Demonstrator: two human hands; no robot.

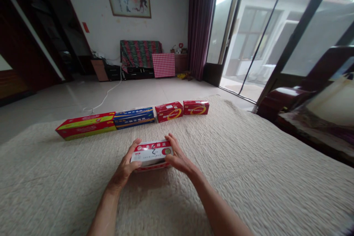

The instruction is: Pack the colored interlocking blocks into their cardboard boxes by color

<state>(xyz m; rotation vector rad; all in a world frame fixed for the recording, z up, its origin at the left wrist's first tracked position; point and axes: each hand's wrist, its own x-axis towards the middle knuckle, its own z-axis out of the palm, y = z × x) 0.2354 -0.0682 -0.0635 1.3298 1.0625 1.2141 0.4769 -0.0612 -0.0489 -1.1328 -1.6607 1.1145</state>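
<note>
Between my two hands is a red-and-white cardboard box (151,154) with printed lettering and a dark squiggle on its upper face. My left hand (125,166) grips its left end, thumb on the near side and fingers on the far side. At the right end my right hand (177,156) holds it the same way. Beyond it a row of boxes runs across the quilted cover: a long red-and-yellow box (87,126), blue boxes (134,118), a red box (169,112) and, slightly apart, another red box (196,108).
The pale quilted cover (249,162) spreads under everything. A white cable (106,96) trails over the tiled floor behind the row. Dark wooden furniture (287,99) stands at the right, near glass doors (249,37). A low cabinet (110,72) lines the back wall.
</note>
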